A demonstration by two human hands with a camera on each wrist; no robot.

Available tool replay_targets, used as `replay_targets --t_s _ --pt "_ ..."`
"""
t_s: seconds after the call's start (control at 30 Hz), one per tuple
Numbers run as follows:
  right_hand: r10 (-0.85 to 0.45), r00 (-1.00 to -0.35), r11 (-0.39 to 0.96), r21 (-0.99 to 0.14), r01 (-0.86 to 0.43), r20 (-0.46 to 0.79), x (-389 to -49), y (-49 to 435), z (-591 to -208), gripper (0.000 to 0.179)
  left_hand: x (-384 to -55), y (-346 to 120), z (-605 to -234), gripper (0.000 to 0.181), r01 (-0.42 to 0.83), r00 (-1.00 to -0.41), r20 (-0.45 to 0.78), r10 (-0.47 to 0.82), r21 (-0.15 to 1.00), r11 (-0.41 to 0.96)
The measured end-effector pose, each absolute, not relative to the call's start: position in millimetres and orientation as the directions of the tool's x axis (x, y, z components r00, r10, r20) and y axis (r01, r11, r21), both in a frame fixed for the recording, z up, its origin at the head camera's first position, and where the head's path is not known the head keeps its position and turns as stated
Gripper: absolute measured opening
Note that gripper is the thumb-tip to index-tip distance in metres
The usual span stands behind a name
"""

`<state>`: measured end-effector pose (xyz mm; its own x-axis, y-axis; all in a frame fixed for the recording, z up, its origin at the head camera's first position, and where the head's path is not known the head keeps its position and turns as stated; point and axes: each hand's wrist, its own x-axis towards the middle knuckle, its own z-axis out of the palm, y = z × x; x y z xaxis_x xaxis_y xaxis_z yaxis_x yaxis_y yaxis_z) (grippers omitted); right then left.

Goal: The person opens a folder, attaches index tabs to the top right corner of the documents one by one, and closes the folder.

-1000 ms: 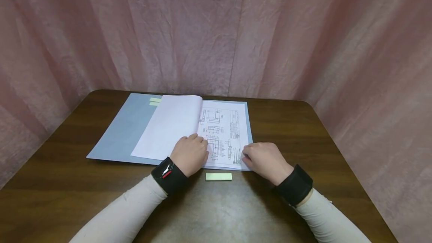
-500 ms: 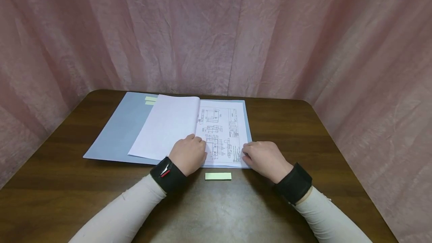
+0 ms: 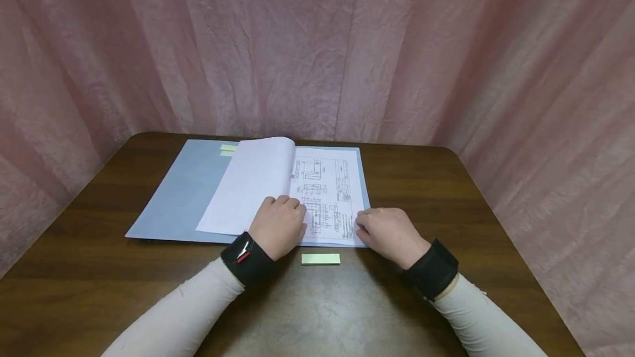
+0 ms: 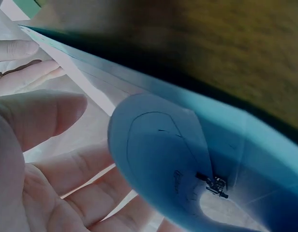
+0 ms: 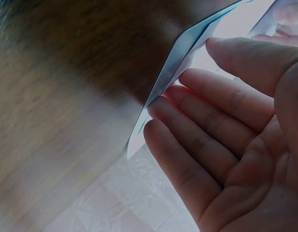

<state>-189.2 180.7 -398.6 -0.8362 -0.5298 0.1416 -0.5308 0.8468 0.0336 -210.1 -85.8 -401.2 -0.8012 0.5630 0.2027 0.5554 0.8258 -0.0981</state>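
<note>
A pale blue folder (image 3: 171,203) lies spread on the table, holding a stack of paper sheets. One white page (image 3: 253,175) is turned over to the left and bulges at the fold. To its right a sheet with technical drawings (image 3: 329,180) faces up. My left hand (image 3: 278,227) rests on the turned page beside the fold; in the left wrist view its fingers (image 4: 86,169) are spread against the curled paper (image 4: 154,140). At the lower right corner of the drawing sheet, my right hand (image 3: 392,236) touches the edge with loosely extended fingers (image 5: 202,140).
A pale green block of sticky notes (image 3: 321,259) lies in front of the folder. Two sticky strips (image 3: 228,151) show near the turned page's upper left corner. Behind the brown table (image 3: 421,180) hangs a pink curtain (image 3: 317,48).
In the last half second the turned page has shifted slightly right and bulges higher at the fold. The folder's left cover has shifted slightly too. My right hand stays in place.
</note>
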Motion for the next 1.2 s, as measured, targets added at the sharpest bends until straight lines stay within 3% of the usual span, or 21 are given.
replay_targets --t_s 0.2,0.67,1.2 --pt "-0.536 -0.829 0.842 0.035 -0.538 0.159 -189 181 -400 0.02 -205 -84 -398 0.033 0.603 -0.77 0.228 0.596 -0.047 0.796" --pt "-0.523 -0.843 0.852 0.039 -0.522 0.128 -189 181 -399 0.015 -181 -81 -384 0.031 0.773 -0.633 0.133 0.762 0.161 0.614" --pt "-0.528 -0.836 0.848 0.035 -0.529 0.149 -189 180 -398 0.017 -177 -84 -386 0.032 0.772 -0.631 0.081 0.772 0.166 0.614"
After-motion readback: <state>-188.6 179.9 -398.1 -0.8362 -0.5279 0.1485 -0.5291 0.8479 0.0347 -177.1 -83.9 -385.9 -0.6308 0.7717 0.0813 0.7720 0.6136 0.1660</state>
